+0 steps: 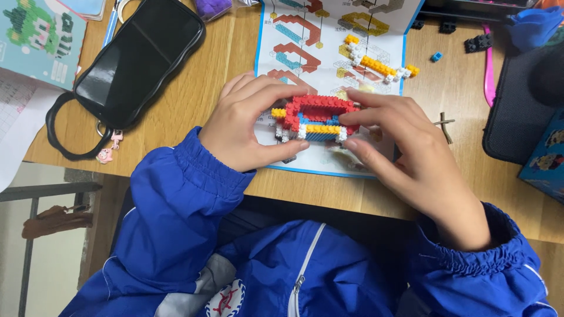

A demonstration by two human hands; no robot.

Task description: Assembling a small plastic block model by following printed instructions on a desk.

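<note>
A small brick model [314,117] of red, blue, yellow and white micro-bricks rests on an open instruction sheet [329,53]. My left hand [247,126] grips its left end, thumb under the front edge and fingers over the top. My right hand [405,152] pinches its right end between thumb and forefinger. A second, smaller assembly [379,64] of yellow and white bricks lies on the sheet farther back. Both arms wear blue jacket sleeves.
A black phone [138,56] in a case with a strap and pink charm lies at the left. A loose blue brick [436,56], black bricks [479,42], a pink tool [489,64] and a black pouch [520,111] sit at the right of the wooden desk [188,100].
</note>
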